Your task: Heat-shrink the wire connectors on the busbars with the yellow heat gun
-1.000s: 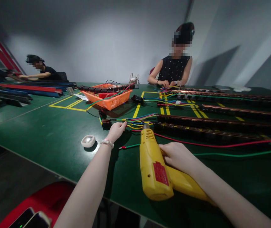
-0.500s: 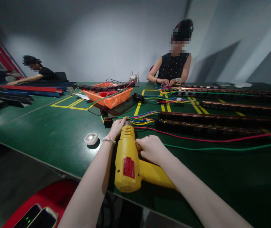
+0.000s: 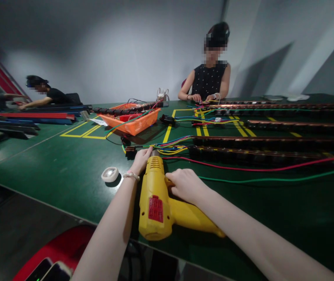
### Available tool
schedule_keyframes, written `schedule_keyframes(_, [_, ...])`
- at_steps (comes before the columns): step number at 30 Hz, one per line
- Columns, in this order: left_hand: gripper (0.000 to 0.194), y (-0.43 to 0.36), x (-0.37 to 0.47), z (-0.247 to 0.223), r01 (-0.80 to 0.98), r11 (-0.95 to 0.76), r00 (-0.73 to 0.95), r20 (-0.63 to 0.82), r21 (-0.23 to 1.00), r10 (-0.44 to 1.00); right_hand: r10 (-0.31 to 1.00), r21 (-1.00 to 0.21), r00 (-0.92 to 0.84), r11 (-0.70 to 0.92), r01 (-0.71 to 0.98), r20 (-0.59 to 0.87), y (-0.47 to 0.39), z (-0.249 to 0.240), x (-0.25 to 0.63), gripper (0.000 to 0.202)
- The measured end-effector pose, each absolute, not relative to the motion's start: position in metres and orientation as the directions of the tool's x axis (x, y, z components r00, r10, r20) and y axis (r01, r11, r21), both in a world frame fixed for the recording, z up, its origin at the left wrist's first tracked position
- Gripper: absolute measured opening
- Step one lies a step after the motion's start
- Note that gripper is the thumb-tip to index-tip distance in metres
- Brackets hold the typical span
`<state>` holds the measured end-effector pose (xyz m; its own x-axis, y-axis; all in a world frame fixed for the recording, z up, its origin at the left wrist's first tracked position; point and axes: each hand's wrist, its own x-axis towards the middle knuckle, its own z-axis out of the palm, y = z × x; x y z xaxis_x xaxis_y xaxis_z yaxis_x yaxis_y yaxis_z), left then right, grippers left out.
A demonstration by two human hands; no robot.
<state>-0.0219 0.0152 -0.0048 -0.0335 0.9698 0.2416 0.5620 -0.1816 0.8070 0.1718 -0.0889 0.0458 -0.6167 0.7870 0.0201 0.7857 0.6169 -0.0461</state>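
Observation:
A yellow heat gun with a red label lies in front of me, its metal nozzle pointing away toward a bundle of coloured wires. My right hand is closed around the gun's handle near the trigger. Left of the nozzle, my left hand pinches the wires close to a black connector; its fingertips are partly hidden. From the bundle, the wires run right into long dark bars with copper-coloured edges.
An orange basket with parts across it stands beyond my left hand. A white roll of tape lies on the green table. Red wire and green wire cross to the right. A co-worker sits opposite.
The view has shifted slightly. Both my hands and the heat gun keep nearly the same places by the wires. The co-worker opposite has moved their hands a little apart.

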Motion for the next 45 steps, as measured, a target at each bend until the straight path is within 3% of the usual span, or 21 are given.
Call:
schedule_keyframes(11, [0.048, 0.016, -0.022, -0.007, 0.694, -0.218, 0.017, 0.287, 0.686, 0.958, 0.809, -0.104, -0.587, 0.581, 0.807, -0.035, -0.093, 0.046, 0.210, 0.018])
schedule_keyframes(27, [0.049, 0.015, -0.022, -0.007, 0.711, -0.225, 0.022, 0.299, 0.666, 0.954, 0.915, -0.146, -0.397, 0.384, 0.912, -0.072, -0.095, 0.053, 0.267, 0.023])
schedule_keyframes(34, [0.052, 0.021, -0.022, -0.010, 0.718, -0.221, 0.025, 0.293, 0.660, 0.956, 0.904, -0.096, -0.423, 0.417, 0.904, -0.063, -0.095, 0.052, 0.264, 0.029])
schedule_keyframes(41, [0.054, 0.023, -0.022, -0.009, 0.694, -0.201, 0.006, 0.274, 0.691, 0.962, 0.899, -0.190, -0.432, 0.413, 0.891, -0.076, -0.100, 0.054, 0.250, 0.022])
schedule_keyframes(45, [0.054, 0.021, -0.021, -0.008, 0.701, -0.207, 0.007, 0.284, 0.683, 0.959, 0.875, -0.106, -0.481, 0.474, 0.874, -0.051, -0.104, 0.055, 0.231, 0.017])
